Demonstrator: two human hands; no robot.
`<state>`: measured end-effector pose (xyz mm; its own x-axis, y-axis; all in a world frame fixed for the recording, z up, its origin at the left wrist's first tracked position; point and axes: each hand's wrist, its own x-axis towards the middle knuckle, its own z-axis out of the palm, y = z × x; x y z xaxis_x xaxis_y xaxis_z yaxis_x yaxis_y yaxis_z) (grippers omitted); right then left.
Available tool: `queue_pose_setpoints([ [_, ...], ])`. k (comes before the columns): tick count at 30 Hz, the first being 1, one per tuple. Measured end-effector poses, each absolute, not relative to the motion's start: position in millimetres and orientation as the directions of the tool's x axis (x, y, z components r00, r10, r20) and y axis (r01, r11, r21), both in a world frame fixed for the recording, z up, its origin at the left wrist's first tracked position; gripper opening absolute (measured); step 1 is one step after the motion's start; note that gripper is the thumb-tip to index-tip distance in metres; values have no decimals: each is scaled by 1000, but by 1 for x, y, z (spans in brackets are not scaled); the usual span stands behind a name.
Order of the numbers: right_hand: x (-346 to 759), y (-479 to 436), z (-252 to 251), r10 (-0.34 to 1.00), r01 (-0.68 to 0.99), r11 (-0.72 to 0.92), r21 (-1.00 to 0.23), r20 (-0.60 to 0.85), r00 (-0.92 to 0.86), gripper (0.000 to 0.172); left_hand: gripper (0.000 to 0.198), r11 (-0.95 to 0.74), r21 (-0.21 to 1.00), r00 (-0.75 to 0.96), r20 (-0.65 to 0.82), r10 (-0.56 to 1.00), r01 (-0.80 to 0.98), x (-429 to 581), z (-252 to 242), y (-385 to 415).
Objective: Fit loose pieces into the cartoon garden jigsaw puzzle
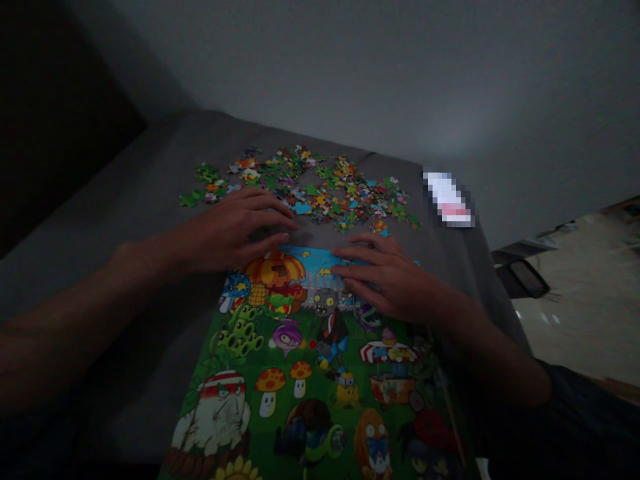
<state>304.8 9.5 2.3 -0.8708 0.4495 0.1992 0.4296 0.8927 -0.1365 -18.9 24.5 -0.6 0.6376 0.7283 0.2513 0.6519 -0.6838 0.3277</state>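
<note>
The far edge of the printed puzzle poster is being touched by the open, empty right hand, while the open, empty left hand is being held just beside it, with the loose jigsaw pieces lying near the far edge of the grey upholstered surface.

The left hand and right hand are bare, and dark clothing (its cut lost in shadow) is worn beyond the right elbow.

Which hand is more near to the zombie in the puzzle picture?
The right hand is nearer, just above and to the right of the zombie. The left hand is farther away, to its upper left.
</note>
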Motion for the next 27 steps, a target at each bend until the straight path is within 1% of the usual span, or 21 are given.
queue_pose_setpoints([
  [6, 304, 8, -3, 450, 423, 892, -158, 219, -866, 33, 46, -672, 311, 622, 256, 740, 672, -19, -2, 26],
  [11, 301, 8, -6, 446, 424, 895, -142, 234, -864, 33, 45, -638, 339, 601, 219, 769, 692, -19, -1, 26],
  [15, 301, 9, -6, 431, 407, 902, -146, 234, -871, 36, 44, -646, 341, 606, 231, 761, 682, -19, 0, 26],
  [20, 302, 10, -5, 449, 414, 891, -187, 233, -863, 37, 42, -649, 308, 598, 254, 760, 696, -23, -2, 30],
  [25, 307, 16, 0, 500, 446, 864, -233, 298, -813, 37, 46, -517, 213, 467, 246, 850, 829, -41, 4, 36],
  [27, 310, 20, 2, 527, 474, 850, -231, 342, -778, 35, 47, -494, 189, 450, 233, 862, 849, -49, 6, 36],
])
